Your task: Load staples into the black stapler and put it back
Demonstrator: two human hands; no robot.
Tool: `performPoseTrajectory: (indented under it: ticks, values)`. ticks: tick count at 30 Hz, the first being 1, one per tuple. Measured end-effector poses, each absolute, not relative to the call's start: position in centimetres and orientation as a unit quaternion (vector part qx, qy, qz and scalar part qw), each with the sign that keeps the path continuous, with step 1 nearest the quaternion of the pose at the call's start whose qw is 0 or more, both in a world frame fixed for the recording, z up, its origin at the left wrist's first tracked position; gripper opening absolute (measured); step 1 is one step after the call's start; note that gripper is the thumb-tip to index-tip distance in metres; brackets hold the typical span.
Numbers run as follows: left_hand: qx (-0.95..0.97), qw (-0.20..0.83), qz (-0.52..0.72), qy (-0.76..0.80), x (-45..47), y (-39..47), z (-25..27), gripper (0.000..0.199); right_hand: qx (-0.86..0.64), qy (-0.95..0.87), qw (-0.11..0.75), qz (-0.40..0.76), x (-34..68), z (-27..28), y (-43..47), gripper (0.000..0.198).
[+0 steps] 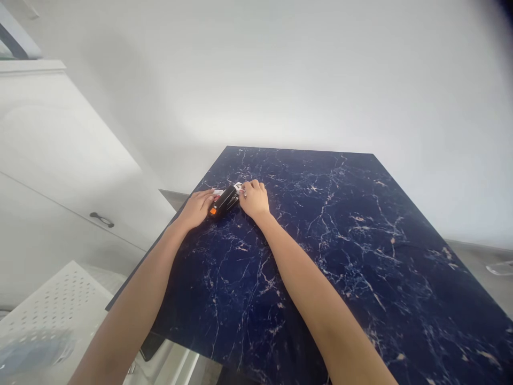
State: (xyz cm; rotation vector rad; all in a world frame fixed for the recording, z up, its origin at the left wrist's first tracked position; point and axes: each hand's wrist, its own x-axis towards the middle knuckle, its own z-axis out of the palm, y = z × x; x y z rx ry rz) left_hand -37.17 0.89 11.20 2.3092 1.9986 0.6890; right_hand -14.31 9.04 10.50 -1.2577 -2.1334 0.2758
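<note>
A black stapler (223, 202) with an orange patch at its near end lies slantwise on the dark blue marbled table (320, 240), between my two hands. Small white-and-red printed paper (217, 193) shows at its left side, where the fingers and thumb of my left hand (196, 207) close on the edge. At the far right side, a white printed bit (238, 186) sticks out by the bent fingers of my right hand (255, 198), which grip it. Whether both bits are one piece running under the stapler is hidden.
A pale wall (280, 80) rises behind the table's far edge. To the left stands a white cabinet (72, 160) with a dark handle (102, 219). Below it, at lower left, is a white perforated container (60, 299). A clear object (500, 268) sits beyond the right edge.
</note>
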Motion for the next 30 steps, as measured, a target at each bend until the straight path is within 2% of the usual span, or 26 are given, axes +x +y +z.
performPoseTrajectory:
  ticks: [7,11,15,22,26,30]
  values:
    - [0.736,-0.068,0.233,0.632,-37.3,1.6,10.5,0.039,-0.531,-0.77,0.328,0.136,-13.8,10.8,9.5,0.025]
    - [0.727,-0.053,0.224,0.647,-37.4,1.6,10.3,0.036,-0.592,-0.714,0.337,0.162,-13.7,10.9,9.7,0.04]
    - [0.687,-0.052,0.22,0.691,-37.5,1.4,10.6,0.031,-0.585,-0.727,0.316,0.172,-13.7,11.1,9.7,0.055]
    - [0.623,-0.017,0.15,0.768,-36.5,0.0,12.6,0.048,-0.559,-0.761,0.288,0.161,-13.6,11.3,9.5,0.043]
    - [0.619,0.008,0.127,0.775,-36.0,-0.5,13.6,0.043,-0.566,-0.758,0.285,0.154,-13.8,11.1,9.5,0.042]
    - [0.596,0.008,0.118,0.794,-36.3,-0.4,13.4,0.043,-0.602,-0.726,0.298,0.148,-14.0,11.1,9.5,0.05]
